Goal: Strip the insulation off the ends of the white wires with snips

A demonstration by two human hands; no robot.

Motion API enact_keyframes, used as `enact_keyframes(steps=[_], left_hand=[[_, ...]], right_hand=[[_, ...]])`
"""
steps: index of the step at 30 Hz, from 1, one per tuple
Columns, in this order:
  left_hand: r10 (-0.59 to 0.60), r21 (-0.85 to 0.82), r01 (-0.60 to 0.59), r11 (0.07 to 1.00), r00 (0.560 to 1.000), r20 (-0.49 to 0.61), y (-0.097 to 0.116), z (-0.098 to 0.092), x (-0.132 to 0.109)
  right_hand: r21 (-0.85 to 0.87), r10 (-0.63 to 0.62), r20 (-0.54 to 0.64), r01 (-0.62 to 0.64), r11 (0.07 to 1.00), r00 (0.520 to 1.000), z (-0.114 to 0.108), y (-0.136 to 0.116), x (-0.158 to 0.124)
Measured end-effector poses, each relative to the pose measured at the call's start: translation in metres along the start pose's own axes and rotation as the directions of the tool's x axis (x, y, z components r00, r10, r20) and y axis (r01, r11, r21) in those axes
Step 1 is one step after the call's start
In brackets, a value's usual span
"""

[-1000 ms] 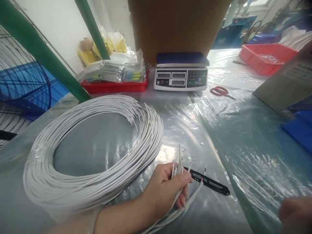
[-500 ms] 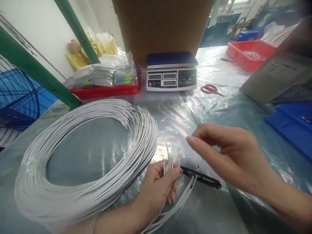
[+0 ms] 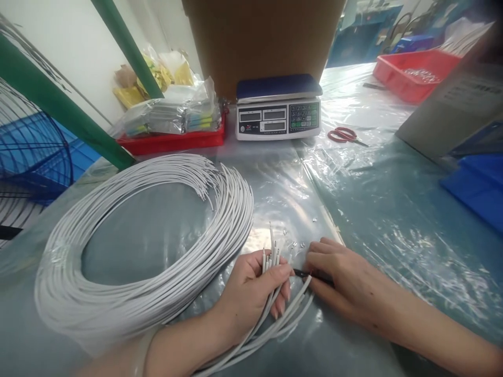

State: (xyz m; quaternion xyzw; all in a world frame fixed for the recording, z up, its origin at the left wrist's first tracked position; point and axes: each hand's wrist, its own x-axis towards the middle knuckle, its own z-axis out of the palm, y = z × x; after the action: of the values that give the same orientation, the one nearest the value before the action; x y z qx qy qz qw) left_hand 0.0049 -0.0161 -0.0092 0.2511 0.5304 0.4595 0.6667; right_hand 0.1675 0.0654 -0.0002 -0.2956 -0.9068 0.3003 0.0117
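My left hand point(image 3: 257, 288) is closed round a bundle of thin white wires point(image 3: 271, 256), whose bare tips stick up above the thumb. More loose white wires point(image 3: 288, 319) run from the lower edge towards my right hand point(image 3: 338, 272). That hand is down at the table with fingers bent together, and the wire ends disappear between its thumb and fingers. Beneath it lies a slim black tool point(image 3: 302, 273), mostly covered. Small metal bits point(image 3: 294, 244) are scattered just beyond both hands.
A large coil of white wire point(image 3: 236, 230) fills the left side. Behind it stand a red tray point(image 3: 173, 141) of bagged parts and a weighing scale point(image 3: 278, 118). Red-handled scissors point(image 3: 342, 135) lie right of the scale. A red bin point(image 3: 412, 78), a carton point(image 3: 451, 110) and a blue bin point(image 3: 481, 188) are at right.
My right hand has come down and left from above the table onto the black tool and loose wire ends. My left hand keeps its hold on the bundle. The view has shifted slightly.
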Motion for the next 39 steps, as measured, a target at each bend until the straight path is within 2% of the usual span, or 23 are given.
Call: enact_keyframes(steps=[3,6,8,10,12,14,17,19,21,27,30,35,39], left_hand=[[-0.015,-0.015,0.015,1.0,1.0,0.005,0.0,-0.001,0.001],[-0.036,-0.028,0.036,0.999,0.999,0.008,-0.001,-0.003,0.001],[-0.05,-0.03,0.05,0.998,0.999,0.009,-0.001,-0.003,0.002],[-0.059,-0.03,0.06,0.998,0.998,0.015,-0.001,-0.002,0.002],[-0.061,-0.029,0.062,0.998,0.997,0.039,0.0,-0.001,0.002],[-0.055,-0.031,0.057,0.998,0.995,0.078,0.001,0.0,0.001],[-0.04,-0.045,0.046,0.998,0.991,0.124,0.001,0.0,0.0],[-0.035,-0.06,0.044,0.997,0.989,0.144,0.001,0.0,0.0],[-0.037,-0.07,0.049,0.996,0.986,0.162,0.001,0.0,0.0],[-0.054,-0.085,0.073,0.994,0.977,0.207,0.003,0.0,0.0],[-0.06,-0.085,0.079,0.993,0.976,0.209,0.003,0.0,-0.001],[-0.066,-0.059,0.078,0.995,0.981,0.184,0.001,-0.001,0.0],[-0.055,-0.054,0.063,0.997,0.988,0.141,0.0,-0.002,0.001]], right_hand=[[0.042,-0.014,-0.094,0.018,0.999,0.995,0.002,0.005,0.001],[0.115,-0.007,-0.246,0.036,0.993,0.969,0.002,0.012,-0.001],[0.17,0.013,-0.388,0.058,0.984,0.921,0.003,0.014,-0.003],[0.232,0.062,-0.532,0.075,0.97,0.845,0.003,0.013,-0.006],[0.308,0.12,-0.597,0.089,0.947,0.793,0.003,0.009,-0.009],[0.415,0.198,-0.572,0.072,0.907,0.796,0.001,0.003,-0.012],[0.577,0.297,-0.43,0.006,0.817,0.853,0.0,-0.004,-0.014],[0.647,0.309,-0.331,-0.025,0.762,0.892,0.0,-0.008,-0.014],[0.68,0.309,-0.277,-0.042,0.732,0.91,0.002,-0.01,-0.015],[0.711,0.383,-0.265,-0.089,0.697,0.885,0.008,-0.01,-0.016],[0.725,0.391,-0.242,-0.102,0.681,0.888,0.007,-0.009,-0.016],[0.769,0.4,-0.157,-0.142,0.623,0.903,0.006,-0.01,-0.018],[0.792,0.459,-0.132,-0.185,0.581,0.879,0.007,-0.012,-0.02]])
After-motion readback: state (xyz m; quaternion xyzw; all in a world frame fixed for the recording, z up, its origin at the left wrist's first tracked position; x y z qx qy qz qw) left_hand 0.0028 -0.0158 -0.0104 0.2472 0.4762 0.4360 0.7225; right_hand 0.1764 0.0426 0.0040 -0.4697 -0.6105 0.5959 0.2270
